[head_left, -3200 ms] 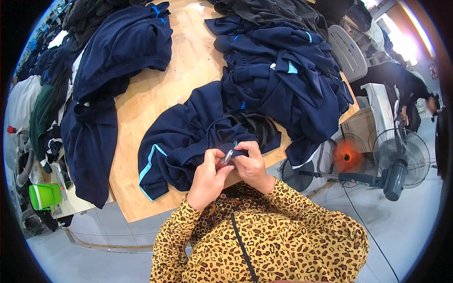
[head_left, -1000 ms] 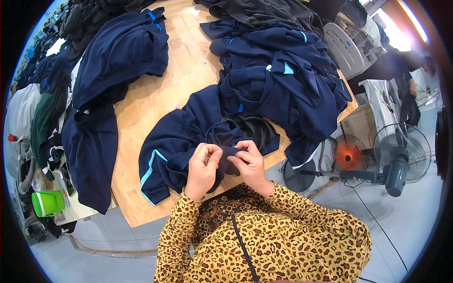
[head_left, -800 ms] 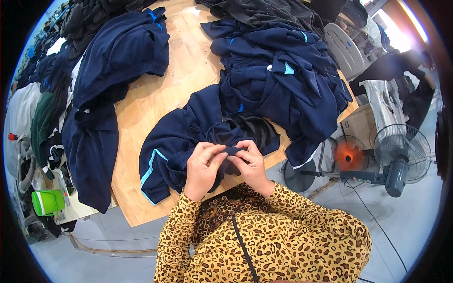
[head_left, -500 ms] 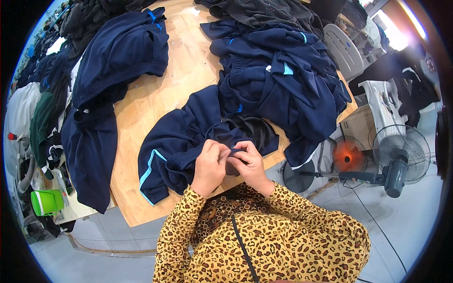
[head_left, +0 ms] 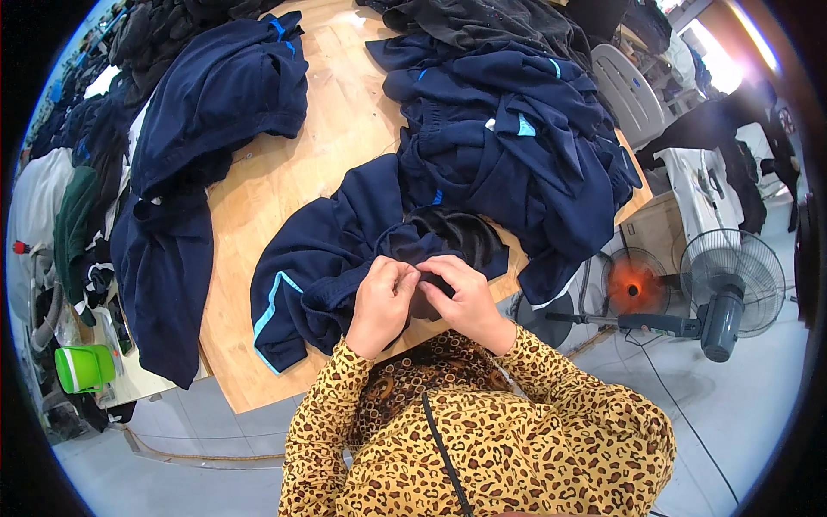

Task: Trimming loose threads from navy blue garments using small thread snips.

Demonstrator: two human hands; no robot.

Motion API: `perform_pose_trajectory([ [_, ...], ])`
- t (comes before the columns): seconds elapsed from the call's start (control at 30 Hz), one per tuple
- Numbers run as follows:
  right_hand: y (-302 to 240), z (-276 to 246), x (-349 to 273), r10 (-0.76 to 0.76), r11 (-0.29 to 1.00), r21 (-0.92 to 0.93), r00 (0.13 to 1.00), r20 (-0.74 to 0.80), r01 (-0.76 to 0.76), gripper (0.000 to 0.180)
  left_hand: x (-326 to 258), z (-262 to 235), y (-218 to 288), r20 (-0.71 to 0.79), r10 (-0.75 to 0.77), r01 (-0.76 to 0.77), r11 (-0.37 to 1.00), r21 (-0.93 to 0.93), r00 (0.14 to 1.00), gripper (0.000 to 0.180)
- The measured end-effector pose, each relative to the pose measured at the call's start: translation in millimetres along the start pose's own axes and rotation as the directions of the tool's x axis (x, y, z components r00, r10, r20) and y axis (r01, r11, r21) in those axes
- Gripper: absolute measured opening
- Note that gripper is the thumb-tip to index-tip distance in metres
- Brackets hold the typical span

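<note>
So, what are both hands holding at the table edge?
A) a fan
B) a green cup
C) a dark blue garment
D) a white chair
C: the left hand and right hand pinch a fold of the dark blue garment lying on the wooden table.

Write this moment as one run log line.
left hand: pinching navy garment | right hand: pinching same garment | surface: wooden table

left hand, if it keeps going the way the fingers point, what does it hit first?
Probably the right hand: the left hand points across at it, fingertips nearly meeting over the dark fold of the navy garment they pinch. Depth is unclear.
</note>
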State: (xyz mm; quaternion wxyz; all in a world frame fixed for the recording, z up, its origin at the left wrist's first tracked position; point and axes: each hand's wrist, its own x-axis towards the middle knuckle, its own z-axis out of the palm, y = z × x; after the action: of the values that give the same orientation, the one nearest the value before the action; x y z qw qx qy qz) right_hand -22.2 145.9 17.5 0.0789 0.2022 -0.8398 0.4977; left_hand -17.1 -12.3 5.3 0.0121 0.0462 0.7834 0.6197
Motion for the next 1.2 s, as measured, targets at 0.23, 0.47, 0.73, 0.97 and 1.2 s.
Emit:
perform_pose_trajectory([
  [0.23,1.2,-3.1,-0.9,0.102,0.992,0.069,0.995,0.018,-0.103,0.015,-4.9,-1.9,22.6,-0.011,0.050,-0.048,0.989,0.143,0.999,0.013],
  [0.47,0.2,-9.4,-1.2,0.308,0.912,0.232,0.938,0.156,-0.338,0.014,-5.3,-4.2,12.5,0.081,-0.097,0.103,0.992,-0.077,0.992,0.013],
  [0.73,5.1,-14.5,1.2,0.347,0.878,0.258,0.908,0.235,-0.403,0.011,-7.1,-12.6,25.5,0.155,-0.212,0.229,0.969,-0.096,0.965,0.018],
  [0.97,10.4,-17.7,3.0,0.531,0.710,0.320,0.776,0.341,-0.627,0.008,-23.4,-33.1,46.2,0.176,-0.073,0.030,0.972,0.233,0.982,0.045],
  [1.2,-1.3,-16.8,8.5,0.468,0.804,0.234,0.824,0.319,-0.547,0.011,-27.8,-24.9,39.4,0.249,-0.154,0.074,0.950,0.305,0.956,0.034],
])
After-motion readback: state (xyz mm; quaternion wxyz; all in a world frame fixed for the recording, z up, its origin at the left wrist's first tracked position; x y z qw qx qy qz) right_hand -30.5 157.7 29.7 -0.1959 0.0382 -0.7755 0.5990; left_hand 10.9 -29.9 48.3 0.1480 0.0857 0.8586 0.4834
